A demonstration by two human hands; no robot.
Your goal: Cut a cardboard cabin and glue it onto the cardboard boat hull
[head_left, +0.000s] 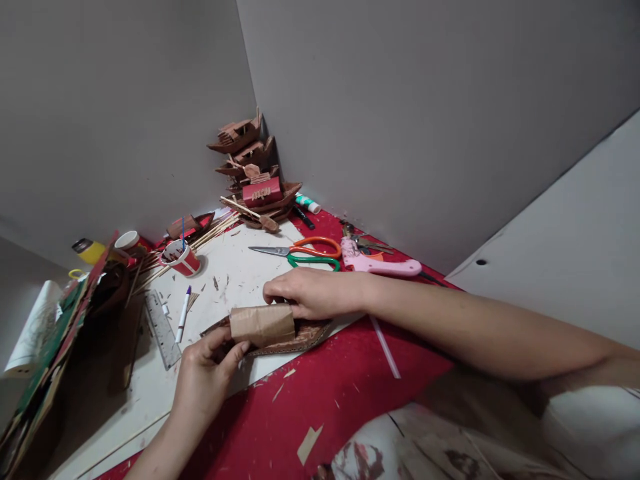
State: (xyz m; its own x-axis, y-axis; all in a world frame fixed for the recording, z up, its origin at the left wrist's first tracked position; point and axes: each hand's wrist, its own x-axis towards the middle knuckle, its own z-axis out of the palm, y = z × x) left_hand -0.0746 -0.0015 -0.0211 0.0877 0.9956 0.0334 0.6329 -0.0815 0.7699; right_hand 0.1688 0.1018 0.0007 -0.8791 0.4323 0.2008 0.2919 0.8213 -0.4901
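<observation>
A curved piece of plain brown cardboard [263,325] sits like a canopy across the middle of a small brown model boat hull [310,333], whose cut edge shows corrugation. My left hand [207,367] pinches the canopy's left end, with the thumb in front and the fingers behind at the hull. From the far side, my right hand [313,293] reaches over with curled fingers at the canopy's back right edge; some of its fingertips are hidden. Just beyond the right hand lie scissors [273,251] with orange and green handles and a pink glue gun [380,265].
Finished model boats [263,192] are stacked in the wall corner. Left of the hands are a paper cup [187,263], a marker [184,313], a clear ruler [163,330] and thin sticks. Leaning boards [60,333] line the left side. A glue stick [385,350] and scraps lie on the red cloth.
</observation>
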